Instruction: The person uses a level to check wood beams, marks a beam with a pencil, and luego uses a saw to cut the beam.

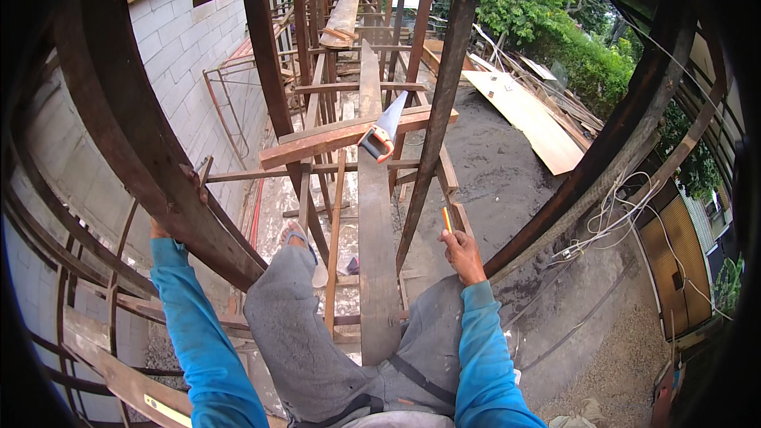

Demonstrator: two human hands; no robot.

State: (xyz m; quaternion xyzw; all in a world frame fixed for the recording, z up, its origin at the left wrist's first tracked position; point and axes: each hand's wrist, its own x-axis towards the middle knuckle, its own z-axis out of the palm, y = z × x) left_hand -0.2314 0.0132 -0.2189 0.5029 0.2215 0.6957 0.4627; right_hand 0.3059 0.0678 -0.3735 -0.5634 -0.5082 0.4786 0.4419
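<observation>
My left hand [194, 181] is wrapped round a dark wooden post [131, 111]; the post hides most of it, and only fingertips show past its edge. Between the closed fingers of my right hand [463, 254] a short pencil-like yellow-and-orange stick [447, 220] points up, above my right thigh. Ahead of me a handsaw [384, 128] with an orange and black handle lies across short timber beams [317, 147], touched by neither hand. Below them a long plank [378, 261] runs between my legs.
Upright posts [444, 95] and crosspieces of the scaffold surround me. A grey block wall [190, 40] rises on the left. To the right, far below, are muddy ground [499, 150], a plywood sheet [527, 115] and tangled white cables [626, 210]. My sandalled foot [295, 234] is on the left.
</observation>
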